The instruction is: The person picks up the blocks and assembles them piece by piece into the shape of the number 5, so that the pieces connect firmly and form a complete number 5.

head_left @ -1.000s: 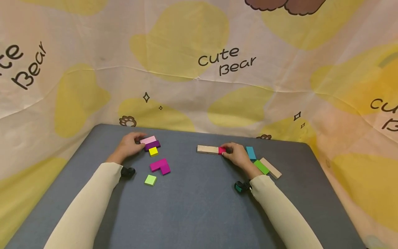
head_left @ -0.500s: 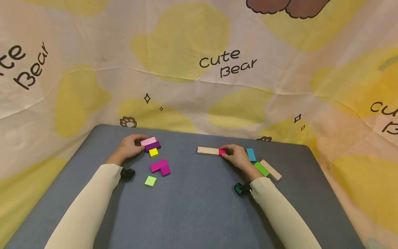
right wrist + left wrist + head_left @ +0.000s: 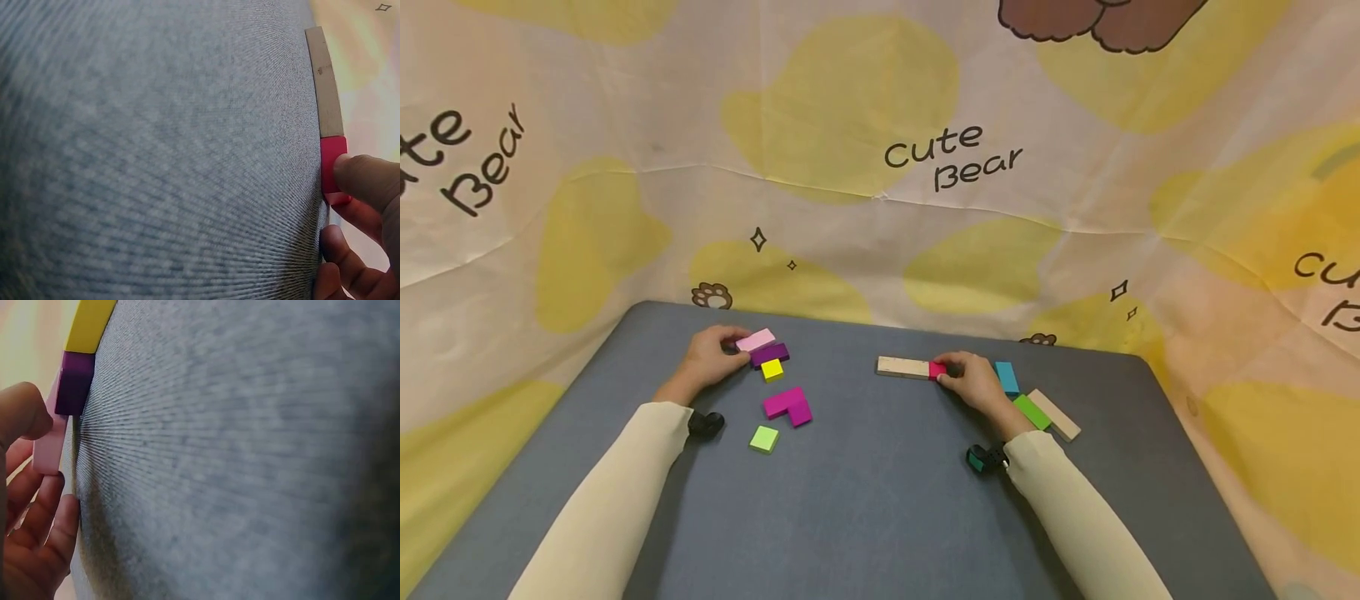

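In the head view, my left hand [image 3: 711, 354] is at the far left of the table, pinching a pink block [image 3: 757, 339] between thumb and fingers. Just in front of the pink block lies a purple block [image 3: 771, 356], with a yellow block [image 3: 772, 370] against its near side. The left wrist view shows the thumb on the pink block [image 3: 49, 450], whose end sticks out past the purple block [image 3: 75, 383]. My right hand [image 3: 976, 382] pinches a red block [image 3: 937, 370]. That red block [image 3: 333, 164] meets the end of a long plain wooden block [image 3: 327, 84].
A magenta L-shaped piece [image 3: 790, 405] and a light green square block [image 3: 764, 439] lie nearer on the left. Beside the right wrist are a blue block [image 3: 1007, 378], a green block [image 3: 1032, 412] and another plain wooden block [image 3: 1054, 414]. A printed cloth [image 3: 820, 250] hangs behind the table.
My left hand has shifted the pink block slightly left relative to the purple one. The right hand stays on the red block. The head view has tilted up slightly.
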Motion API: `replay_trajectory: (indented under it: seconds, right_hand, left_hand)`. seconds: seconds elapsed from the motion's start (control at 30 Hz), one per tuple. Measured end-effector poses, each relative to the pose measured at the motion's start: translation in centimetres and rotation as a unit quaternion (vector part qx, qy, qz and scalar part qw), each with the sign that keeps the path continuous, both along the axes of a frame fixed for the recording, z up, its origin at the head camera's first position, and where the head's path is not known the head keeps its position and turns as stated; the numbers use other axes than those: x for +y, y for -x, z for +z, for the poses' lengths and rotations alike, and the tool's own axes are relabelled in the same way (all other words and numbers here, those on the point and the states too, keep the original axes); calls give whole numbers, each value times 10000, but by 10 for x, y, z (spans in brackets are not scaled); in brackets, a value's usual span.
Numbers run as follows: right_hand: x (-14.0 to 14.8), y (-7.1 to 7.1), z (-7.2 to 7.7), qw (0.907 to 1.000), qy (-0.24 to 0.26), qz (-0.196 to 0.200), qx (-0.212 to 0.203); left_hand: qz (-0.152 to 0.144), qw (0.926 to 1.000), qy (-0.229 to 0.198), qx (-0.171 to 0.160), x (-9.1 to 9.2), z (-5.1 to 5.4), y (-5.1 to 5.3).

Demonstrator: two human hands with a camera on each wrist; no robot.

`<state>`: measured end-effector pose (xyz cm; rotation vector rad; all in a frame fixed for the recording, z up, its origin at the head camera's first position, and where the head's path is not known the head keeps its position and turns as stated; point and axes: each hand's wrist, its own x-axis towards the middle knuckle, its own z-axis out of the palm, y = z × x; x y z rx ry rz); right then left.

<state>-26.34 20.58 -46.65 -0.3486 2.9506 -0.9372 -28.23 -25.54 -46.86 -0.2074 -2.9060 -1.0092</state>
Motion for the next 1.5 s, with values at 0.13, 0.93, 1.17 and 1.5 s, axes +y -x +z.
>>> replay_trajectory:
  seconds: [0.13, 0.93, 1.17, 1.5]
  right_hand:
    - [-1, 0, 0, 10000, 51, 1, -15]
    - [0, 0, 0, 10000, 61, -48, -20]
    - [0, 1, -2, 10000, 47, -58, -20]
    - [0, 0, 0, 10000, 41, -26, 6]
  left_hand:
    - [155, 9991, -27, 382, 1, 2, -4]
    - [1041, 9873, -626, 1022, 76, 28, -39]
    - [917, 9868, -790, 1080, 100, 29, -46]
    - [846, 9918, -760, 590, 129, 29, -50]
